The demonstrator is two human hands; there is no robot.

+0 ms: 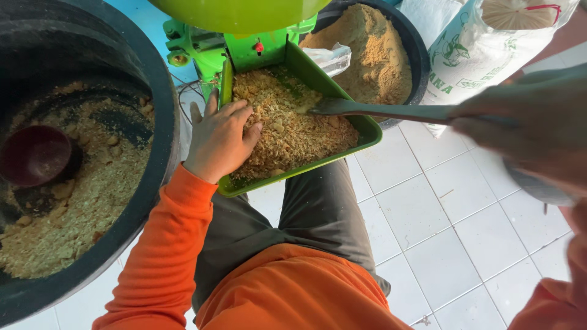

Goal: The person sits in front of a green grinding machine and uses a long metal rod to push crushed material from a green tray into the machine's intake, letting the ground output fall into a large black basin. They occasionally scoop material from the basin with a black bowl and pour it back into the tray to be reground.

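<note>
- Left hand (219, 139): fingers spread flat on the coarse crumbled feed (293, 125) inside the green tray (365, 127); keep the palm low when pushing material.
- Right hand (529, 125): clamped on a long metal scoop (379, 110), tip buried in the feed; stroke away from the left fingers.
- Keep material inside the tray rim, over the lap.

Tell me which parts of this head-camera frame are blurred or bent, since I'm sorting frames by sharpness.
Head view: the right hand near the lens is soft and smeared, as is the handle of the metal scoop it holds; the left hand and the crumbly feed in the green tray are sharp; the black tub bulges at the edge; light is even, without glare.
</note>
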